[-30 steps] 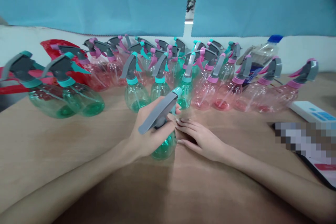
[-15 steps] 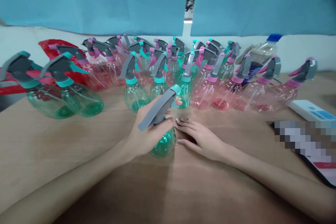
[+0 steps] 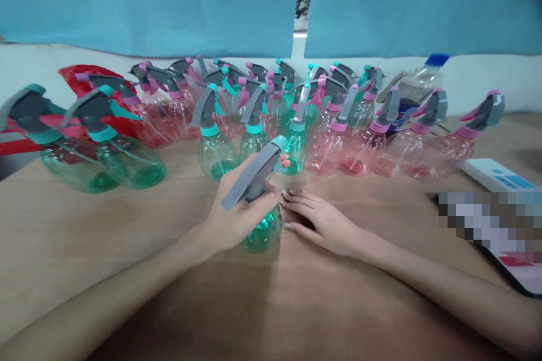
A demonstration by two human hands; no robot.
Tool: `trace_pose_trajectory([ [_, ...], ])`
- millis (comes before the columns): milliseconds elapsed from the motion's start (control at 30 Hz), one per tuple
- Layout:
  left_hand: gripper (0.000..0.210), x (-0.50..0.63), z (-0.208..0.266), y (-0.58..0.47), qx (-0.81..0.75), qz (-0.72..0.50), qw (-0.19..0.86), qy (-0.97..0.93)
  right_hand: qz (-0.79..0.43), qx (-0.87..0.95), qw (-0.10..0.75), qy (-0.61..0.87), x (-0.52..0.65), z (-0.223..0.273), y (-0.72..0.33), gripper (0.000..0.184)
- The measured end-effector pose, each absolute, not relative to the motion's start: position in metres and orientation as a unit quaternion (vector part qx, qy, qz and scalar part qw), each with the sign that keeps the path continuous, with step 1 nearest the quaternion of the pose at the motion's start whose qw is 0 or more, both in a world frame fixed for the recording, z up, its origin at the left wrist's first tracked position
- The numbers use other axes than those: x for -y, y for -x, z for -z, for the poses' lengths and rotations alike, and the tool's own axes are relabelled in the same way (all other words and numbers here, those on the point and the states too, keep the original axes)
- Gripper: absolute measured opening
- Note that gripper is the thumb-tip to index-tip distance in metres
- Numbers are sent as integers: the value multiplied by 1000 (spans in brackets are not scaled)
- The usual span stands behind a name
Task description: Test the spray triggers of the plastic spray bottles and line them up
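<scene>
Our left hand (image 3: pixel 232 210) clasps a round green plastic spray bottle (image 3: pixel 263 232). Our right hand (image 3: pixel 324 223) lies half-open inside the brown-wood worktop's (image 3: pixel 334 310) edges.

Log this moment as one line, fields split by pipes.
left hand: holding green spray bottle at spray head | right hand: beside it, contact unclear | behind: other green bottles, pink bottles

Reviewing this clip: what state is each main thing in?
Green transparent plastic spray bottle: held, trigger head on
Left hand: closed around it
Right hand: open, beside it
Other transparent green and pink spray bottles: standing, heads on
Clear plastic bottle: blue cap on
Blue fabric curtain: hanging
Black-edged phone-like slab: flat
</scene>
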State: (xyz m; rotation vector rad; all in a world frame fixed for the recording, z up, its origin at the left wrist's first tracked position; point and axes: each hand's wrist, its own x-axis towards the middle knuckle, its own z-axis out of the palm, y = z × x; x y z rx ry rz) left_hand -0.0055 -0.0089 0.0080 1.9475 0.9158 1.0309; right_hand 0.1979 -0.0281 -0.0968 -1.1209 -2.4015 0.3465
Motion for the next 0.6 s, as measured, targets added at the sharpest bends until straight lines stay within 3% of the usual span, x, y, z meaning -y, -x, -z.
trace_pose_trajectory([
  [433,31,11,-6,1,-385,-408,340,-755,-135,873,239,403,28,96,-198,46],
  [600,43,12,-2,2,-375,-414,335,-759,-135,870,250,402,28,94,-198,43],
])
